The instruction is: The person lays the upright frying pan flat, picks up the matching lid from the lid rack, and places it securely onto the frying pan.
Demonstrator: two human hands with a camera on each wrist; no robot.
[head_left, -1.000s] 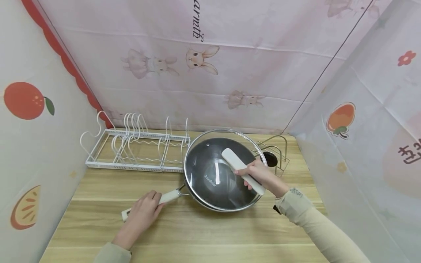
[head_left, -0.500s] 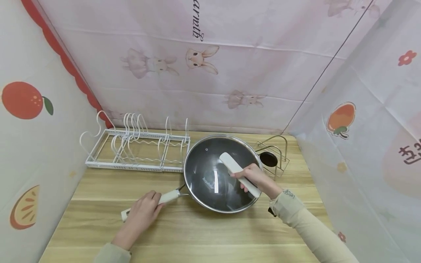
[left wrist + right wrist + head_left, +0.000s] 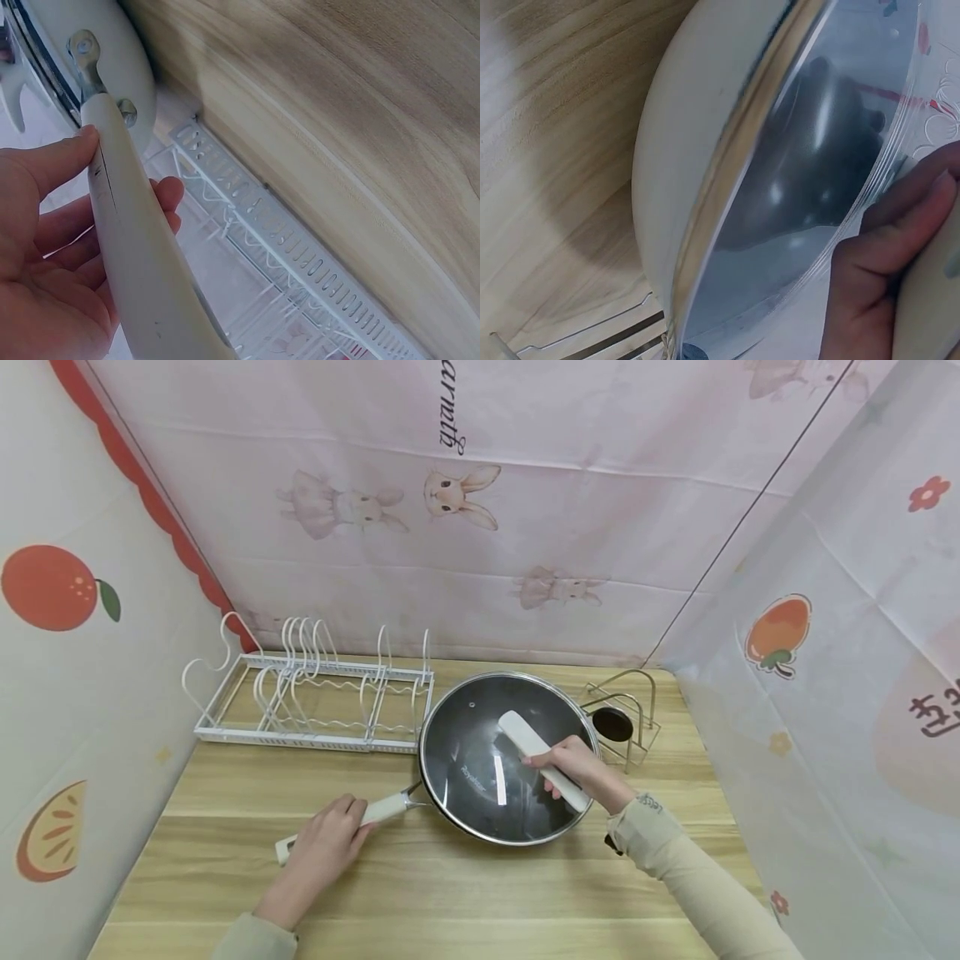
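A wok (image 3: pixel 697 127) with a pale outer wall stands on the wooden table. My left hand (image 3: pixel 330 833) grips its long cream handle (image 3: pixel 386 808), the thumb on one side and fingers curled round the other in the left wrist view. A clear glass lid (image 3: pixel 465 743) with a metal rim covers the wok's mouth. My right hand (image 3: pixel 576 762) holds the lid's long cream handle (image 3: pixel 521 732). Along the near side in the right wrist view, a narrow tan band shows between the lid's rim and the wok's dark rim.
A white wire dish rack (image 3: pixel 300 742) stands at the back left, its right end close to the wok. Behind the wok's right side is a small metal wire rack (image 3: pixel 651 697) with a dark round piece (image 3: pixel 612 724) at it. Printed cloth walls (image 3: pixel 360 593) enclose the table (image 3: pixel 420 902).
My right hand has brought the lid down and slightly left onto the wok's mouth, where earlier its far edge stood out past the wok. My left hand has stayed on the wok handle.
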